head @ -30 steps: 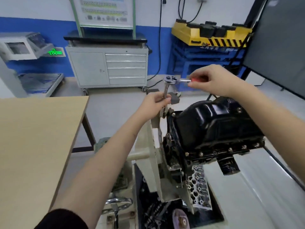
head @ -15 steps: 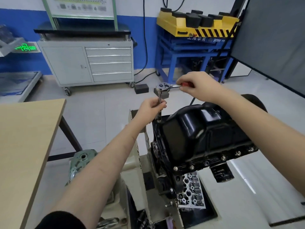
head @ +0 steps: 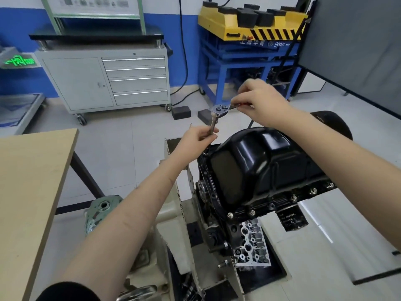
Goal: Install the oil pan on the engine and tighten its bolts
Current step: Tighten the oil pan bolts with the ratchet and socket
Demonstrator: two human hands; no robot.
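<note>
Oil pan: black, seated on the engine, bolts along its near flange. My left hand pinches the extension bar; my right hand grips the ratchet handle. Wooden desk at left; grey drawer cabinet against the blue wall.

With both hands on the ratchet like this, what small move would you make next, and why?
Probably swing the handle another stroke. The right hand pinches the ratchet handle, the left hand steadies its extension, which points down at the oil pan edge.
</note>
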